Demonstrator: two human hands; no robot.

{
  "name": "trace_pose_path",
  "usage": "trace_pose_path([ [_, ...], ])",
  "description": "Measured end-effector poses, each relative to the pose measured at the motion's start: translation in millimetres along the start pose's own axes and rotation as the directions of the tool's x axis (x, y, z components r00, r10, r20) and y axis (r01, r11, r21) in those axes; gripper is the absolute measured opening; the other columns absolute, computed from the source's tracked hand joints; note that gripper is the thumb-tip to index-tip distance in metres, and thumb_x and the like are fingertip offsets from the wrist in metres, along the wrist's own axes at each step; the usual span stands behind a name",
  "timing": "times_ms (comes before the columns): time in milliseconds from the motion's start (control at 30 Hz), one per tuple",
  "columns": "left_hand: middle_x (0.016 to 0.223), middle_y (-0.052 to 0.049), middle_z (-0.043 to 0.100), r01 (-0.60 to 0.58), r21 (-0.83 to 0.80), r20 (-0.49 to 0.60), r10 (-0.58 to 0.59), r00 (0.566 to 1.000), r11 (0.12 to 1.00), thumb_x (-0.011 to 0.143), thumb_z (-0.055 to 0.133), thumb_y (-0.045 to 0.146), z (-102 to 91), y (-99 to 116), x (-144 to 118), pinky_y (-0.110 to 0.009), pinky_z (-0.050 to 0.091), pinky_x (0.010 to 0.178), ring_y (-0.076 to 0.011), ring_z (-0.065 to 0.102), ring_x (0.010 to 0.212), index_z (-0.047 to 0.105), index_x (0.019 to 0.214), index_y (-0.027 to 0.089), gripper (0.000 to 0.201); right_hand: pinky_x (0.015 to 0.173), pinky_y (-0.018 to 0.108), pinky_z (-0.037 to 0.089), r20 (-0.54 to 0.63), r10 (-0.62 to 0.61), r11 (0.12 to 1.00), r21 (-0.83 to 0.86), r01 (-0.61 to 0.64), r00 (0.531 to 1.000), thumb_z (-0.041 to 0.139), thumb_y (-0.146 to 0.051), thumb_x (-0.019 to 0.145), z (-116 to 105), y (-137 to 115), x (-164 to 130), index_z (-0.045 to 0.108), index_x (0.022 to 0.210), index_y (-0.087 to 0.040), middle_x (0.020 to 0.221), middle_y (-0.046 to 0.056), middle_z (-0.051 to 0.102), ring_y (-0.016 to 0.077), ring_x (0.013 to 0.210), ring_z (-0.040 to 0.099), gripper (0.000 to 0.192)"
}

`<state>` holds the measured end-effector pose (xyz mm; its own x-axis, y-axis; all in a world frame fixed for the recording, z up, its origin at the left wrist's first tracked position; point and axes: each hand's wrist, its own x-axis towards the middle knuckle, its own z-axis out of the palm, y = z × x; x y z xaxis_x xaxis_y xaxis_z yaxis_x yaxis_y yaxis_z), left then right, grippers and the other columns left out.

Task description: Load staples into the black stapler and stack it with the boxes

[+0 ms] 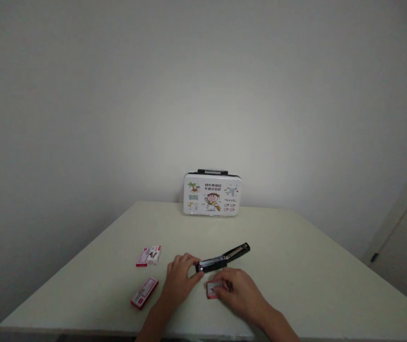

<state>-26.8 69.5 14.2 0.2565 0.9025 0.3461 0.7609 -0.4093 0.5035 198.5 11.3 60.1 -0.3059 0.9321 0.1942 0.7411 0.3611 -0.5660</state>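
A black stapler lies opened out flat on the table, its top part swung back to the right. My left hand pinches the stapler's left end between thumb and fingers. Just in front of the stapler, my right hand is closed on a small red and white staple box, covering its right part. Whether staples are in my right fingers is hidden.
Left of my hands lie a red and white box and, farther back, a similar pair of boxes. A white cartoon-printed case stands upright at the table's back edge against the wall.
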Motion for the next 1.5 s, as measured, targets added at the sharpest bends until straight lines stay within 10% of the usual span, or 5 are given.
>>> trace_pose_path([
  [900,0.115,0.001,0.064,-0.006,-0.091,0.059,0.012,0.998,0.996,0.086,0.065,0.036,-9.3,16.2,-13.0,-0.036,0.032,0.097,-0.0226,0.051,0.112,0.066,0.109,0.032,0.023,0.078,0.026,0.037,0.077,-0.056,0.988,-0.143,0.066,0.995,0.062,-0.031,0.091,-15.7,15.6,44.2,0.075,0.102,-0.024,0.092,0.004,0.069,0.0199,0.089,0.06,0.019],
  [1067,0.112,0.002,0.064,-0.017,-0.102,0.044,0.022,0.999,0.995,0.085,0.067,0.036,-8.7,15.5,-13.3,-0.035,0.032,0.096,-0.0218,0.052,0.11,0.066,0.108,0.032,0.023,0.071,0.027,0.035,-0.076,0.076,0.98,-0.177,-0.088,0.994,0.066,-0.035,0.087,-12.5,11.8,37.1,0.074,0.098,-0.023,0.087,0.004,0.07,0.0201,0.083,0.06,0.018],
  [1300,0.112,0.001,0.064,-0.025,-0.086,0.04,0.028,0.999,0.996,0.086,0.066,0.034,-6.2,13.0,-13.8,-0.035,0.033,0.096,-0.0217,0.052,0.11,0.065,0.108,0.031,0.022,0.058,0.025,0.034,-0.008,0.069,0.964,0.258,-0.065,0.998,0.055,-0.045,0.093,10.9,18.2,21.2,0.072,0.102,-0.02,0.071,0.0,0.064,0.0153,0.064,0.054,0.032],
  [1433,0.115,0.0,0.063,-0.024,-0.081,0.051,0.028,0.998,0.996,0.087,0.065,0.037,-5.7,12.4,-14.8,-0.036,0.033,0.098,-0.0227,0.051,0.112,0.065,0.11,0.032,0.023,0.052,0.026,0.032,-0.125,0.338,0.902,0.324,-0.284,0.933,0.052,-0.066,0.089,8.3,64.1,1.1,0.065,0.071,-0.016,0.06,0.001,0.054,0.0146,0.057,0.048,0.055],
  [1500,0.117,0.0,0.063,-0.024,-0.078,0.06,0.029,0.998,0.997,0.087,0.064,0.037,-5.6,12.3,-14.6,-0.037,0.033,0.098,-0.0229,0.051,0.112,0.066,0.11,0.031,0.024,0.045,0.025,0.027,-0.075,0.458,0.815,0.432,-0.385,0.886,0.051,-0.073,0.086,-1.6,81.7,-8.8,0.066,0.085,-0.016,0.063,0.001,0.055,0.0125,0.048,0.042,0.059],
])
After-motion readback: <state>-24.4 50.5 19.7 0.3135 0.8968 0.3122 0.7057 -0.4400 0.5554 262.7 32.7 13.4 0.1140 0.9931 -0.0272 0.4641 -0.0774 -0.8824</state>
